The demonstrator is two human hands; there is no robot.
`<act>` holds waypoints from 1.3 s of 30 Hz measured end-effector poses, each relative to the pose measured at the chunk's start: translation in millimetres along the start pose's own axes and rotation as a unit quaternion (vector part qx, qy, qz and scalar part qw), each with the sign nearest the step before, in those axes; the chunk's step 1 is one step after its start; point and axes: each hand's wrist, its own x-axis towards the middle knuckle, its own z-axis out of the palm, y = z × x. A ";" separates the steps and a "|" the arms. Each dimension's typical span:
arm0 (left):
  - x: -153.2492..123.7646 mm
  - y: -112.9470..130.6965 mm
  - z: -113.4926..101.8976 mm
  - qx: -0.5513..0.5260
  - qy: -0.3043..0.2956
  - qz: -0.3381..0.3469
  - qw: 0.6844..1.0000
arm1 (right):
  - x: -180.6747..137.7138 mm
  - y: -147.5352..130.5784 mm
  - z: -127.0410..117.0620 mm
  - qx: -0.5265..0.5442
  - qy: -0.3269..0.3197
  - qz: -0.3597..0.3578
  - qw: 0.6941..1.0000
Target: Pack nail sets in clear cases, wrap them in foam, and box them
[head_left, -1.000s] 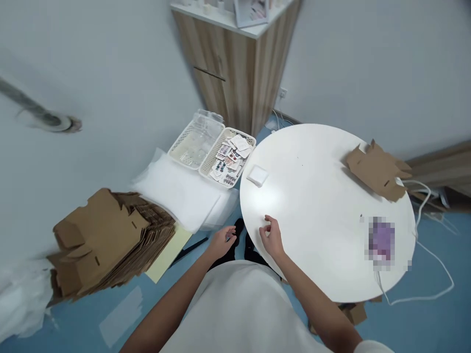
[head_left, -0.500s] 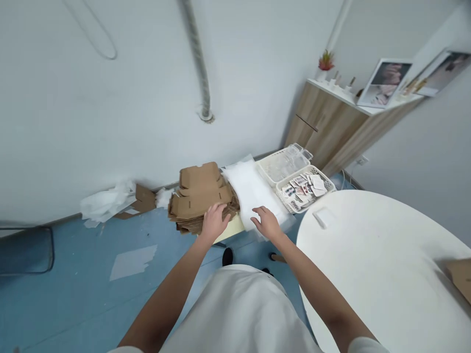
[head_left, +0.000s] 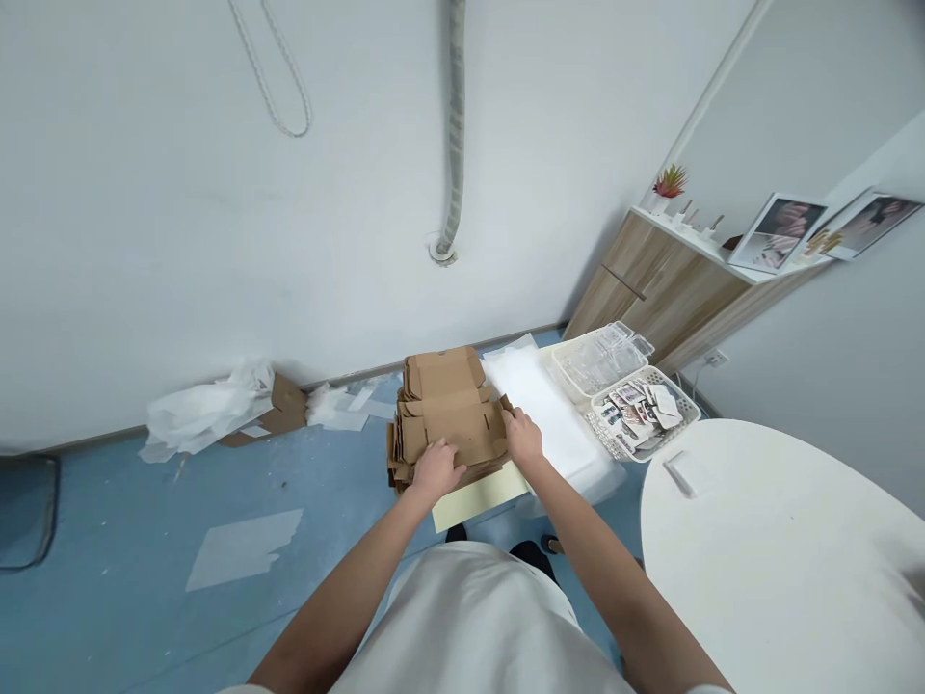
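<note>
A stack of flat brown cardboard box blanks (head_left: 462, 429) lies at the left end of a low pale-yellow table (head_left: 481, 498). My left hand (head_left: 437, 469) rests on the near edge of the top blank, thumb apart from the fingers. At the stack's right side, my right hand (head_left: 523, 440) is closed on the edge flap of a cardboard box blank, its fingertips partly hidden. White foam sheets (head_left: 556, 414) in clear film lie just right of that hand.
Two white baskets stand beyond the sheets: one with clear plastic pieces (head_left: 599, 361), one with printed cards (head_left: 643, 414). A round white table (head_left: 780, 540) is at the right. A wooden cabinet (head_left: 672, 289) stands behind. Plastic wrap (head_left: 209, 410) lies along the wall.
Both hands have come down from above the stack and sheets onto the cardboard. My right hand has taken hold of a blank's right edge. The view has shifted, so things sit lower and further right.
</note>
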 end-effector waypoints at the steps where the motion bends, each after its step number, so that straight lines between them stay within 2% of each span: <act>1: 1.2 -2.3 -1.4 -0.015 -0.003 0.007 1.000 | 0.0 1.0 1.5 0.031 0.017 0.008 0.999; 5: 6.3 -10.8 -10.4 -0.064 -0.015 0.043 0.997 | 5.3 5.5 0.5 0.219 0.070 0.056 0.972; 9: 7.4 -12.9 -13.2 -0.077 -0.010 0.093 0.993 | 10.6 8.1 -6.3 0.431 0.043 0.086 0.897; 13: 8.0 -11.9 -13.2 -0.072 0.013 0.112 0.991 | 10.5 10.2 -12.3 0.539 0.052 0.145 0.828; 17: 12.7 -15.1 -20.5 -0.105 -0.014 0.132 0.986 | 9.7 14.3 -17.1 0.602 0.012 0.183 0.777; 19: 14.9 -16.9 -25.8 -0.108 -0.027 0.138 0.984 | 8.3 15.3 -20.8 0.586 0.012 0.185 0.789; 20: 15.5 -17.3 -28.1 -0.102 -0.028 0.142 0.984 | 6.3 14.7 -23.3 0.559 0.030 0.179 0.809; 22: 15.6 -16.8 -31.2 -0.080 -0.013 0.148 0.986 | -2.1 9.8 -29.3 0.455 0.113 0.150 0.871; 24: 14.7 -14.9 -31.3 -0.059 0.010 0.151 0.987 | -16.8 -0.5 -34.1 0.305 0.214 0.093 0.924; 25: 14.0 -13.8 -30.4 -0.054 0.023 0.153 0.987 | -26.0 -7.4 -34.9 0.241 0.226 0.055 0.942; 27: 12.7 -11.4 -27.8 -0.050 0.051 0.163 0.984 | -44.8 -21.8 -31.2 0.156 0.169 -0.069 0.971; 29: 10.9 -9.1 -26.5 -0.057 0.083 0.172 0.980 | -59.6 -33.0 -21.1 0.100 0.103 -0.153 0.978; 30: 9.6 -7.9 -27.1 -0.065 0.098 0.174 0.978 | -64.4 -36.0 -14.6 0.081 0.077 -0.163 0.980; 32: 5.5 -5.2 -31.1 -0.086 0.129 0.174 0.972 | -68.4 -35.7 -2.0 0.078 0.028 -0.141 0.987; 34: -0.3 -2.4 -38.0 -0.104 0.168 0.174 0.965 | -66.7 -27.6 5.7 0.143 -0.020 -0.099 0.985; 36: -7.3 0.3 -44.7 -0.110 0.214 0.171 0.955 | -62.4 -14.3 4.9 0.269 -0.047 -0.061 0.960; 39: -17.1 3.8 -47.7 -0.103 0.252 0.177 0.946 | -56.2 6.9 -11.2 0.463 -0.014 0.002 0.886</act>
